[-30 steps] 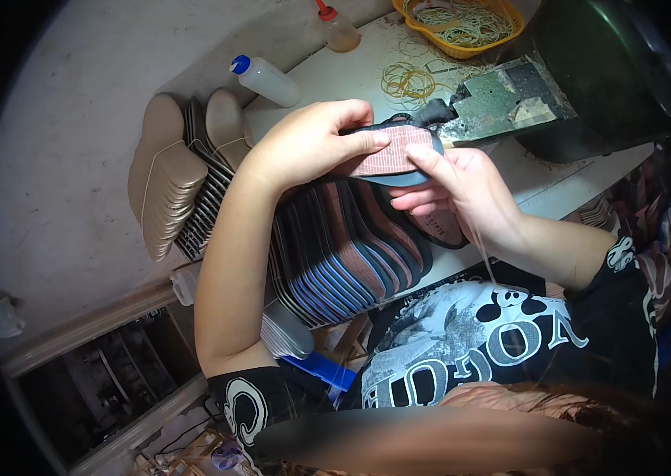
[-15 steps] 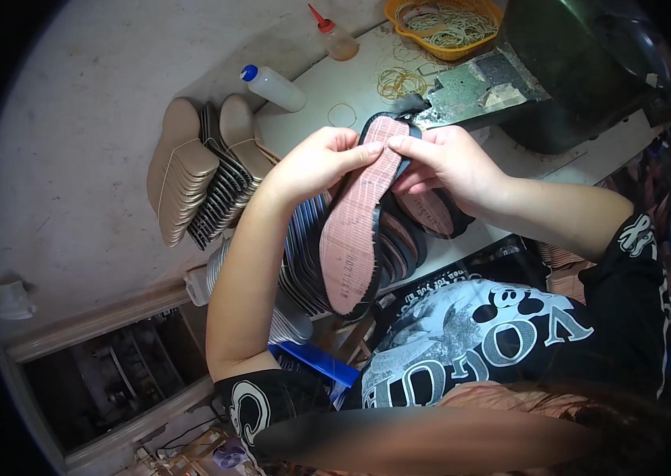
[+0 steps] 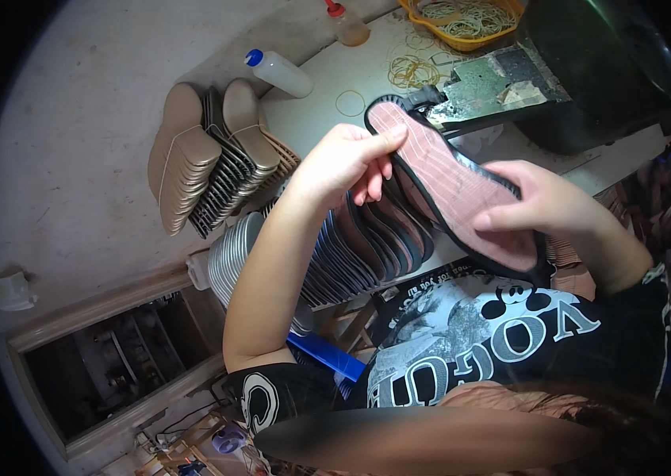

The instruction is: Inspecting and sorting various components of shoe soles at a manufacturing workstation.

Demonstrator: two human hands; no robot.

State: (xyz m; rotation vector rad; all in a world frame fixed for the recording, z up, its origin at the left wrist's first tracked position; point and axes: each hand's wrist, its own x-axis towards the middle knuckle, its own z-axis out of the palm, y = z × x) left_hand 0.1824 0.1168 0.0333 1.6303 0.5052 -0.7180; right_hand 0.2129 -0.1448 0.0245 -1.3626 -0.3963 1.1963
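Observation:
A pink insole (image 3: 450,182) with black edging lies tilted between my hands, its narrow end by the machine's green arm and its wide end toward my chest. My left hand (image 3: 343,163) grips it near the narrow end, thumb on the pink face and the other fingers curled below. At the wide part, my right hand (image 3: 546,202) holds it, thumb pressed on the pink face and fingers over the far edge. Below and left of it, a row of black-edged insoles (image 3: 351,246) stands on the table, partly covered by my left forearm.
Bundles of tan insoles (image 3: 193,151) lean at the wall. A white bottle with a blue cap (image 3: 284,75), a red-tipped bottle (image 3: 349,28), loose rubber bands (image 3: 413,71) and a yellow basket (image 3: 462,40) sit at the back. A green machine arm (image 3: 486,91) juts over the table (image 3: 335,71).
The insole has swung round, its wide end moving from lower left to lower right. My right hand has shifted from the narrow end to the wide part; my left stays near the narrow end.

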